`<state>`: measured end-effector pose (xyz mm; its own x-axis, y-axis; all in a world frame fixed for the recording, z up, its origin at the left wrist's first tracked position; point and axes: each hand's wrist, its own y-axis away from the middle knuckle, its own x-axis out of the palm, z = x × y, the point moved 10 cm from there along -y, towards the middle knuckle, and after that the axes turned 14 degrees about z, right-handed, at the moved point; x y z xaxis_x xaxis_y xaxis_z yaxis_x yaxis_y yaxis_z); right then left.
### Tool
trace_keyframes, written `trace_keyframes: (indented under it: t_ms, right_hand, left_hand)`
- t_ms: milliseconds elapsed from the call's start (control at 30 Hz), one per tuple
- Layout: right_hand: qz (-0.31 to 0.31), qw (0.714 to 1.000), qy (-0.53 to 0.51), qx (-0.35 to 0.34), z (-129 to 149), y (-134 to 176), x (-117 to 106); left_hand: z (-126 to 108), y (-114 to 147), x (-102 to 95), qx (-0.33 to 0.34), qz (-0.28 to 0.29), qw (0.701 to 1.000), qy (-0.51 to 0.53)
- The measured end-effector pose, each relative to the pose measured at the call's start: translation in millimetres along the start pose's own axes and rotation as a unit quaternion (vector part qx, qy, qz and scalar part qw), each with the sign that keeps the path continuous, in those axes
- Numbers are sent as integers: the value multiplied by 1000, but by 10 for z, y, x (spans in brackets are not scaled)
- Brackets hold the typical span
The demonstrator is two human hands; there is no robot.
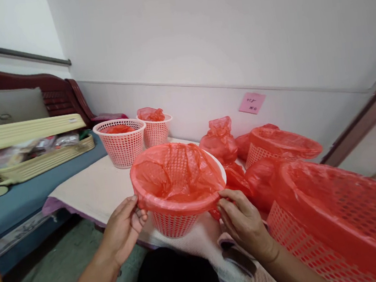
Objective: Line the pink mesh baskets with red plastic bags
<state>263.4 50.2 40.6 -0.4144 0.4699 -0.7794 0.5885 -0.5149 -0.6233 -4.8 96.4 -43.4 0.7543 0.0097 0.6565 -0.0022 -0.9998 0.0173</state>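
A small white mesh basket [173, 224] stands at the near edge of the cloth-covered table [90, 191], lined with a red plastic bag [175, 175] folded over its rim. My left hand [125, 228] pinches the bag's edge at the left side of the rim. On the right side, my right hand [241, 219] grips the bag edge the same way. Both hands hold the liner against the basket.
Two more lined baskets [122, 142] [154, 127] stand at the back left. Loose red bags [220, 139], an overturned lined basket [278, 143] and a large red basket [351, 221] crowd the right. A bed with an open case [36, 147] lies left; a pink note [251, 103] hangs on the wall.
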Motion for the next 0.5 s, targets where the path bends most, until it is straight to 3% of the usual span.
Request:
trace_keyframes:
  t_ms: [233, 367, 500]
  right_hand:
    - [-3, 999, 34, 12, -54, -1, -8]
    - [12, 999, 21, 29, -103, 41, 25]
    - [13, 998, -14, 53, -146, 88, 17]
  left_hand:
    - [31, -44, -69, 11, -20, 1000, 5]
    - [39, -18, -225, 2, -66, 998, 4]
    - [-111, 126, -325, 27, -103, 994, -12]
